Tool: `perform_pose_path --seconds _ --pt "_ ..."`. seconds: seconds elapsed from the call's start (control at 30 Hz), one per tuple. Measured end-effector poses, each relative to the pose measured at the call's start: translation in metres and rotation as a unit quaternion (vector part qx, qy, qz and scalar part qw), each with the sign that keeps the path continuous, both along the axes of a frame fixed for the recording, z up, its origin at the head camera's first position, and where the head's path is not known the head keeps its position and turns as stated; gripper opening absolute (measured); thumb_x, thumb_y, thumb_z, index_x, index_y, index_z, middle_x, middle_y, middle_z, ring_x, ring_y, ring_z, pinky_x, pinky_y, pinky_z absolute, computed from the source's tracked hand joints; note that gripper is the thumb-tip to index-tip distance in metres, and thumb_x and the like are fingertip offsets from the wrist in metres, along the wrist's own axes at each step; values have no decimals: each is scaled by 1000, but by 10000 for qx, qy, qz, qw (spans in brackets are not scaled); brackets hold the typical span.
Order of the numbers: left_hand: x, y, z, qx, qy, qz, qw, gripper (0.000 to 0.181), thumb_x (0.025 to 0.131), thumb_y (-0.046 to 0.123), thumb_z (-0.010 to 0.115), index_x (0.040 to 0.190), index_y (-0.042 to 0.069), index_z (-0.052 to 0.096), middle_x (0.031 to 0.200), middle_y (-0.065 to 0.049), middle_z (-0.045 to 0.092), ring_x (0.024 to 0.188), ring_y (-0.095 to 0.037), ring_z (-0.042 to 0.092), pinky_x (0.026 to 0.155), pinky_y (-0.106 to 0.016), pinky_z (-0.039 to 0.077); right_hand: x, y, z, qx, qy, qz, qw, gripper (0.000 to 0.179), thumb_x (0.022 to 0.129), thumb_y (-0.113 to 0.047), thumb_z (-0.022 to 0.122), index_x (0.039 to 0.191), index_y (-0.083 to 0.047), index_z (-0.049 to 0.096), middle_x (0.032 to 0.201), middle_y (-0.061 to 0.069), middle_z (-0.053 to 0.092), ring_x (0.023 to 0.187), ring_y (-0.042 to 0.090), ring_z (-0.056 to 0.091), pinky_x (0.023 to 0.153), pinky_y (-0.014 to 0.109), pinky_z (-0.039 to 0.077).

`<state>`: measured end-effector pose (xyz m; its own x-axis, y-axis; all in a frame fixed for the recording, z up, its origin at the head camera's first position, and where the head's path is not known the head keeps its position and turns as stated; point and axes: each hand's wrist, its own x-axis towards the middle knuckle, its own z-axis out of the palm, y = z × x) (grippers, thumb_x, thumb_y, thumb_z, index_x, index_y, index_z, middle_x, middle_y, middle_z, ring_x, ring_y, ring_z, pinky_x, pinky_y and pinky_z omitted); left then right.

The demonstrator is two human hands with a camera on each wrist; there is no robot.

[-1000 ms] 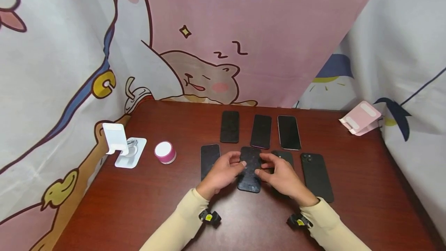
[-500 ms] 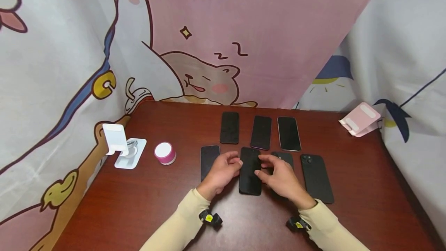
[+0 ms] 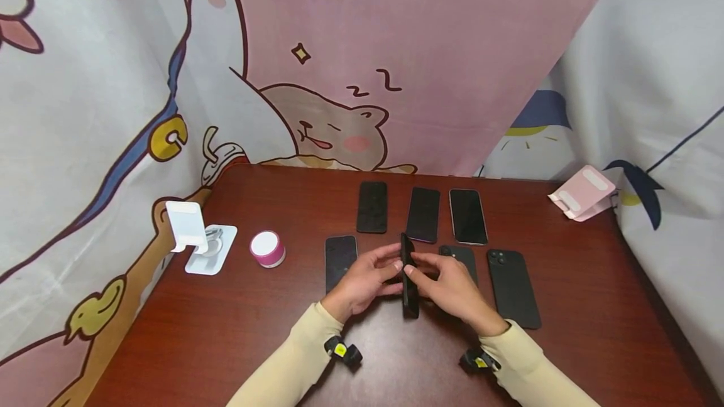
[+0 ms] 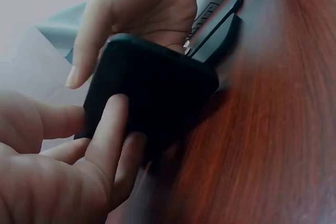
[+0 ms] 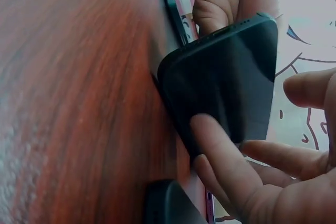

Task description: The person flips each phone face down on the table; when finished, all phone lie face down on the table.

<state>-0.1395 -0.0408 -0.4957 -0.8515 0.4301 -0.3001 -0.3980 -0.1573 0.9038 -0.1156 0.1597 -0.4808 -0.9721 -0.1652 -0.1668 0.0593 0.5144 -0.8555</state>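
Between my hands a black smartphone (image 3: 410, 303) stands on its long edge, seen nearly edge-on from the head. On its left side my left hand (image 3: 362, 280) pinches it. In the left wrist view the left fingers (image 4: 113, 121) lie against the phone's dark face (image 4: 163, 85), thumb at its upper edge. From the right, my right hand (image 3: 457, 284) touches the opposite glossy face (image 5: 215, 87) with nearly straight fingers (image 5: 218, 142); its thumb (image 5: 307, 88) looks apart from the phone. Close by lie a phone (image 3: 341, 259) on the left and one (image 3: 465, 259) partly hidden behind the right hand.
Behind the hands three phones lie in a row: a left (image 3: 372, 207), a middle (image 3: 424, 213) and a right one (image 3: 468, 217). Another phone (image 3: 516, 289) lies camera side up. A pink-and-white round box (image 3: 268, 249), white phone stand (image 3: 192, 228) and pink stand (image 3: 585, 193) flank them.
The phone lay flat between the hands a second and half a second ago; now it is tipped up onto its long edge. Both hands have closed in towards each other around it.
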Motion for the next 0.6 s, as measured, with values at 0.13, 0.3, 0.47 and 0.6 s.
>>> perform_pose_path --seconds 0.13,0.3,0.47,0.6 --pt "2 4 3 -2 0 -360 9994 58 107 7 61 162 15 44 154 -21 53 135 -32 60 95 -47 62 0 1 0 -133 36 23 9999 62 100 -49 72 146 -9 61 134 16 72 112 25 76 86 39 65" --pt "5 11 5 -671 419 -514 9955 67 100 3 68 159 28 49 149 -17 57 120 -28 68 83 -46 65 -1 5 1 -736 -164 101 9971 57 102 -33 72 146 -1 54 138 24 68 119 33 73 83 42 66" --pt "7 18 6 -1445 958 -444 9839 73 94 -3 75 155 30 55 136 -16 58 99 -18 62 72 -39 64 -1 10 1 -1353 -496 187 9894 52 105 -14 65 150 4 47 137 31 66 101 29 79 70 39 66" --pt "9 19 6 -1578 1104 -306 9808 70 92 -3 76 154 24 57 135 -20 57 98 -19 59 72 -37 64 0 13 3 -1456 -552 197 9876 50 106 -8 61 151 4 45 139 31 65 102 28 79 70 39 66"
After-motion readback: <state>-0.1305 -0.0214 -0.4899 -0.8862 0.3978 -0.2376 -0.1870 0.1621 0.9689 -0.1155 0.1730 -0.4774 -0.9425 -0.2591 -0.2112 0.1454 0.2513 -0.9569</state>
